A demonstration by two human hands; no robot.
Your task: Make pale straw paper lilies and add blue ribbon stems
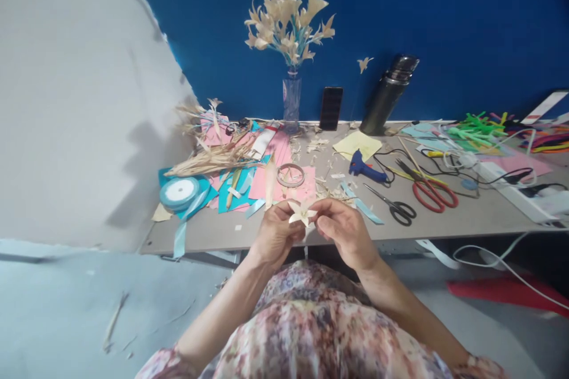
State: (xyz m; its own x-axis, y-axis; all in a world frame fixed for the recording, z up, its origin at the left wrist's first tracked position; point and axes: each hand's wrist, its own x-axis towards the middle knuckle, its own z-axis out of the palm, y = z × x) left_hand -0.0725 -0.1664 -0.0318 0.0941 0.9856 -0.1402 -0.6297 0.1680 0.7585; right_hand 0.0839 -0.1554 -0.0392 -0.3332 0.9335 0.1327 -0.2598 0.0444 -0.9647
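Between my two hands, just over the table's front edge, is a small cream artificial flower (302,214) with pointed petals, its face turned up toward me. My left hand (278,234) is closed around its lower part, fingers curled. With thumb and forefinger, my right hand (347,231) pinches a petal at the flower's right side. Past the hands, a roll of tape (290,176) lies on pink paper (260,188). Black-handled scissors (393,206) rest to the right of my right hand, and a strip of light blue ribbon (365,210) lies close by.
A bottle (291,100) holding similar flowers stands at the back, with a phone (331,108) and a leaning dark flask (389,96) beside it. Rightward lie a blue glue gun (367,169), red-handled scissors (433,192) and a power strip (518,192). Dried husks (208,160) and a ribbon spool (179,192) are left.
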